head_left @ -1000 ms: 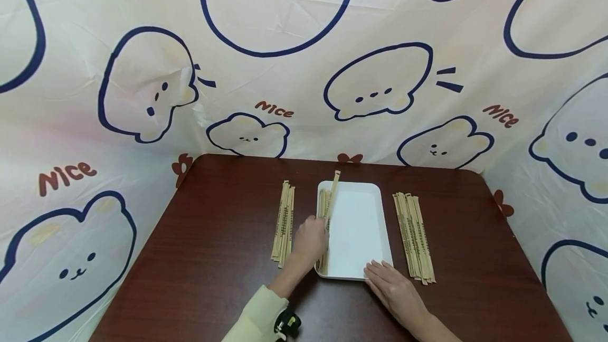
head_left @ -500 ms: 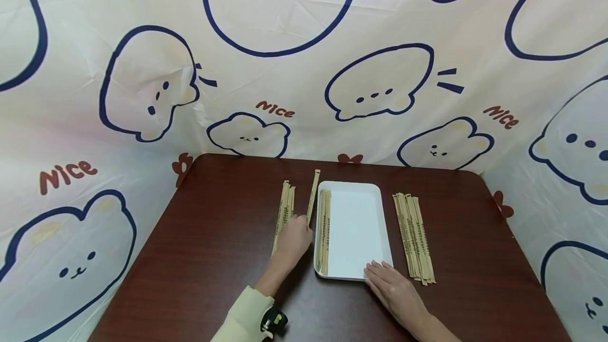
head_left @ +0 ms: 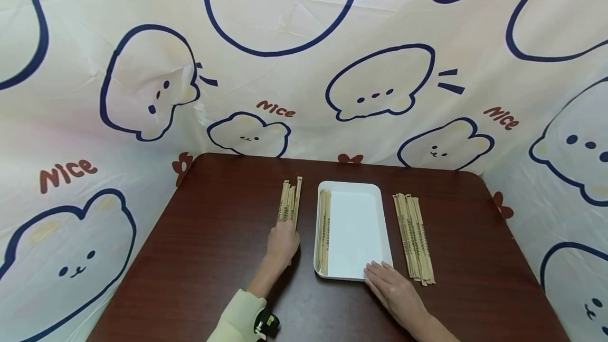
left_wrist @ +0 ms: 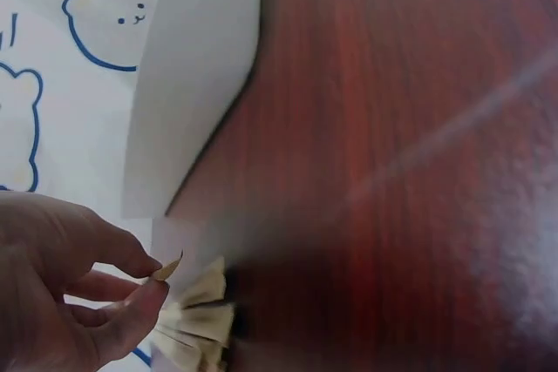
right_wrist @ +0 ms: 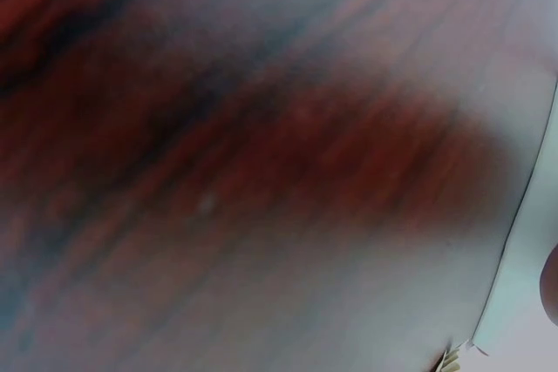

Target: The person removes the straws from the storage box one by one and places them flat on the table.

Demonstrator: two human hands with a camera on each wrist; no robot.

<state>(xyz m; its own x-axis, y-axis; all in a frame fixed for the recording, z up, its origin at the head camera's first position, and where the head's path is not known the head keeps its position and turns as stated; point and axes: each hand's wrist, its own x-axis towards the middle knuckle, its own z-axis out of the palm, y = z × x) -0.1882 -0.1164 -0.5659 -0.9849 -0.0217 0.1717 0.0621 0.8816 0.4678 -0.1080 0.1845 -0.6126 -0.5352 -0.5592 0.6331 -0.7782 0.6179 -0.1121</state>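
My left hand (head_left: pixel 283 241) pinches one slim, tan paper-wrapped stick (head_left: pixel 297 199) with dark printing, just right of the left pile of similar wrapped sticks (head_left: pixel 286 202). The left wrist view has thumb and fingertip on the held stick's end (left_wrist: pixel 168 269), close to the pile's fanned ends (left_wrist: pixel 199 324). My right hand (head_left: pixel 396 294) rests, fingers extended, on the near right corner of a white rectangular tray (head_left: pixel 356 226). Several wrapped sticks (head_left: pixel 323 231) lie along the tray's left side. In the right wrist view only a fingertip (right_wrist: pixel 549 287) shows at the tray edge.
Another pile of wrapped sticks (head_left: pixel 414 239) lies right of the tray. Everything is on a dark brown wooden table (head_left: pixel 223 226). A cartoon-printed white cloth (head_left: pixel 304 83) hangs behind and at both sides of it.
My left hand has moved left, carrying the wrapped stick from over the tray's left side to the left pile. The right hand has stayed on the tray corner.
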